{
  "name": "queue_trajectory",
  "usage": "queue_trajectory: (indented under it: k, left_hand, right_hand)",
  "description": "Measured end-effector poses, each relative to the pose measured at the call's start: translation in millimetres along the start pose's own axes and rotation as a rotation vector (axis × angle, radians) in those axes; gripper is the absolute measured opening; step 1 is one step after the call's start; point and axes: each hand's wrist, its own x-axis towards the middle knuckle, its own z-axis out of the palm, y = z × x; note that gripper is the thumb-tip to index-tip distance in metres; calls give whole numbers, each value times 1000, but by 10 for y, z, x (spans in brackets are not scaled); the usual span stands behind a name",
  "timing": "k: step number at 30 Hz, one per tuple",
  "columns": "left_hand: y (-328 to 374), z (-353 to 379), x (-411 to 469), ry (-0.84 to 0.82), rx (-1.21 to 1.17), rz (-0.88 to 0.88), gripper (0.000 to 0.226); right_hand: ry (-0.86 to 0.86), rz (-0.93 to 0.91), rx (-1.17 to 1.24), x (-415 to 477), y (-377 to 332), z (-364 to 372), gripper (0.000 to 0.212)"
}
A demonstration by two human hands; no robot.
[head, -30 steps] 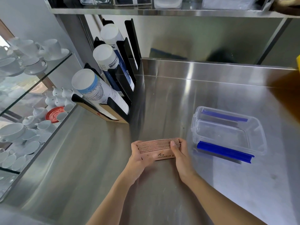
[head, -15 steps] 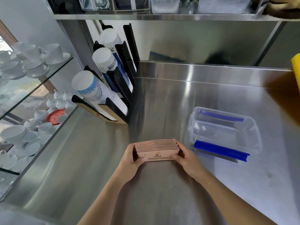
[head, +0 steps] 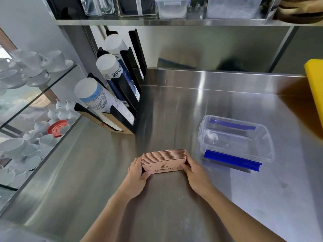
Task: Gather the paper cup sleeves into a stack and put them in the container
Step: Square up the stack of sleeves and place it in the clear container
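Note:
A stack of pink-brown paper cup sleeves [head: 163, 162] stands on edge on the steel counter, printed face toward me. My left hand [head: 138, 172] presses its left end and my right hand [head: 194, 172] presses its right end, so both hold the stack between them. A clear plastic container [head: 235, 138] with blue clips sits open and empty on the counter, just to the right of my right hand.
A black rack of paper cup tubes [head: 111, 103] leans at the back left. Glass shelves with white cups and saucers [head: 26, 109] fill the left side. A yellow object [head: 314, 88] sits at the right edge. A steel shelf [head: 157, 21] with boxes hangs overhead.
The sleeves were squared up from a tilted fan into an even upright stack. Both hands stayed at its ends and shifted slightly nearer to me.

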Motion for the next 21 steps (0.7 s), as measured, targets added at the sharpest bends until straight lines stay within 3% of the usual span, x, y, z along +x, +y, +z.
queue_trajectory:
  k: [6,10,14,21]
  left_hand:
    - [-61,-36,-35,-27,23,33,38]
    - [-27,-40,-56,29,-163,-76,33]
    - [107,-98,-19,124,-448,-113,42]
    - [580,-147,87,186,-712,-4,32]
  right_hand:
    - [35,-9,-42,-3,30,14,52]
    - [96,-11,-9,-30,81,-18,47]
    - [145,-37,102,-75,56,-96,41]
    - [302,-161,292,-225,-132,-458,30]
